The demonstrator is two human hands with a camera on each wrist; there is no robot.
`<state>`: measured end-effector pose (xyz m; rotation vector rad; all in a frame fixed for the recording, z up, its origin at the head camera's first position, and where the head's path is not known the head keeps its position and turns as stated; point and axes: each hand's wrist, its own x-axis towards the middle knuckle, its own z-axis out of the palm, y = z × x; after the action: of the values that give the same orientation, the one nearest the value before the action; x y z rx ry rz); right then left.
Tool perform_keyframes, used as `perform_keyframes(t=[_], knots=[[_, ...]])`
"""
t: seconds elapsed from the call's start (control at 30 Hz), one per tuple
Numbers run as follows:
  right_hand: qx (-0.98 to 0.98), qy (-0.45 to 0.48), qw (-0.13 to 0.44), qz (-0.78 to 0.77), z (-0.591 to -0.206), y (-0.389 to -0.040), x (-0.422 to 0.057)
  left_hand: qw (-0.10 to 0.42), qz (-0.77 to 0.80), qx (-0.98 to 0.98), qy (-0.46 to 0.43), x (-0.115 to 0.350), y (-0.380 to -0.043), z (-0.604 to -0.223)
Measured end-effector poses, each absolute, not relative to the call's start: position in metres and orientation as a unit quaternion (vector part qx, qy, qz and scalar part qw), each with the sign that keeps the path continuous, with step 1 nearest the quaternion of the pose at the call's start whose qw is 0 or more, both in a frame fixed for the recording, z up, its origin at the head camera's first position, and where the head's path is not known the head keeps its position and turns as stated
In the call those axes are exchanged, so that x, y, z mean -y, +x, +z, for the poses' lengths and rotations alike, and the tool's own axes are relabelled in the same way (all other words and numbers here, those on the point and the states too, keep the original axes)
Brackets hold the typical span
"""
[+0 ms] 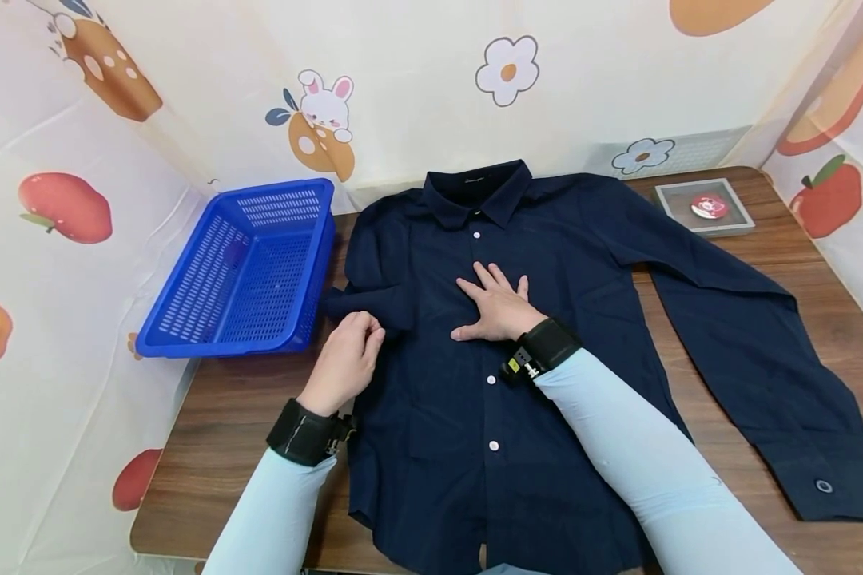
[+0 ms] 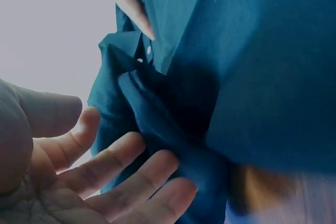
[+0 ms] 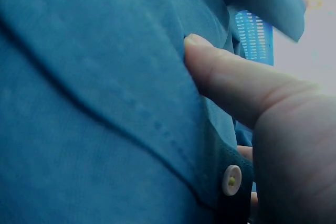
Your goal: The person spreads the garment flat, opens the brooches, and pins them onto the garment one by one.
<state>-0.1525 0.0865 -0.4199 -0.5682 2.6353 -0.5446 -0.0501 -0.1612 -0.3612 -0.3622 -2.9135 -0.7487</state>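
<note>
The tabletop (image 1: 208, 463) is being largely covered by a navy shirt (image 1: 431, 399), its front being turned upward. To the right, the wood is being crossed by its outstretched sleeve (image 1: 748, 359). At the left, a blue basket (image 1: 223, 349) is being neighboured closely by the folded sleeve (image 1: 374, 307), whose end could be getting snagged on the rim if swung outward. The chest is being pressed by the right hand (image 1: 499, 311), fingers spread; were that pressure being lifted too soon, the front would probably be getting dragged askew. The left hand (image 1: 345, 359) is being held loosely bent beside the folded sleeve (no pinched cloth is being shown), so creases could be getting left unsmoothed.
</note>
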Motion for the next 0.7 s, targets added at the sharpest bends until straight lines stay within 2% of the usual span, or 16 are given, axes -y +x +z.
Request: perform_keyframes(t=[0.2, 0.47, 0.57, 0.7], knots=[[-0.942, -0.198, 0.195, -0.188, -0.420, -0.152, -0.085, 0.003, -0.250, 0.960, -0.124, 0.148, -0.063, -0.368], [-0.944, -0.195, 0.192, -0.183, -0.422, -0.152, -0.086, -0.093, -0.182, 0.970, -0.131, 0.136, -0.074, -0.376], [-0.944, -0.194, 0.194, -0.185, -0.421, -0.152, -0.086, -0.054, -0.194, 0.970, -0.136, 0.141, -0.073, -0.376], [-0.942, -0.195, 0.197, -0.191, -0.420, -0.152, -0.087, 0.066, -0.229, 0.968, -0.077, 0.156, -0.068, -0.373]])
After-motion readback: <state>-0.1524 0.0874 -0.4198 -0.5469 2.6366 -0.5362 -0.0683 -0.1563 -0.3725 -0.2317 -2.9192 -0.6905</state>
